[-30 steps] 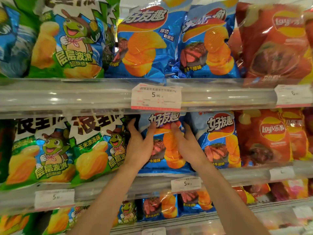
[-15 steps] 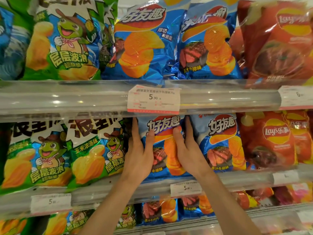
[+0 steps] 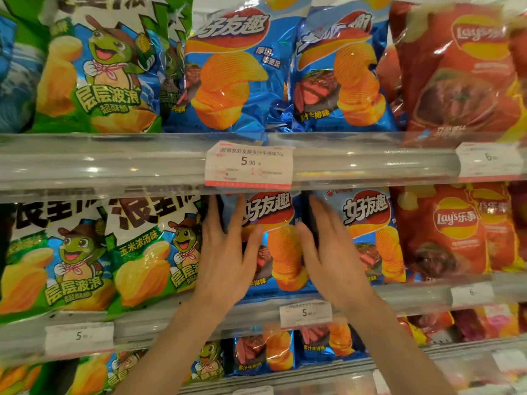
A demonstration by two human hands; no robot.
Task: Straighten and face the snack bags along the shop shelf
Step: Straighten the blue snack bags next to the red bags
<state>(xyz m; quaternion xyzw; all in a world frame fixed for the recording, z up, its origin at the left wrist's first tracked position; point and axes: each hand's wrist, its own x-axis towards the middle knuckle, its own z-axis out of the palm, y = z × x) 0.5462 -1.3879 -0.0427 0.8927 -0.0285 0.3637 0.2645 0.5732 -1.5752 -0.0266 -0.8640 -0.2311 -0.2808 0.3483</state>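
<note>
Blue chip bag (image 3: 273,246) stands between both hands' fingers. Left hand (image 3: 225,252) and right hand (image 3: 328,252) press its edges, fingers straight, gripping nothing, both forearms angled upward.

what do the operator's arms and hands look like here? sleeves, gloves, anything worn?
Both forearms are bare up to the frame's bottom edge, with no sleeve in view. The left hand and right hand wear no gloves. No ring, watch or wristband shows on either hand or wrist. No markers, tape or cables are attached. Slender forearms; the right hand is slightly motion-blurred, so fine detail there is unclear.
</note>
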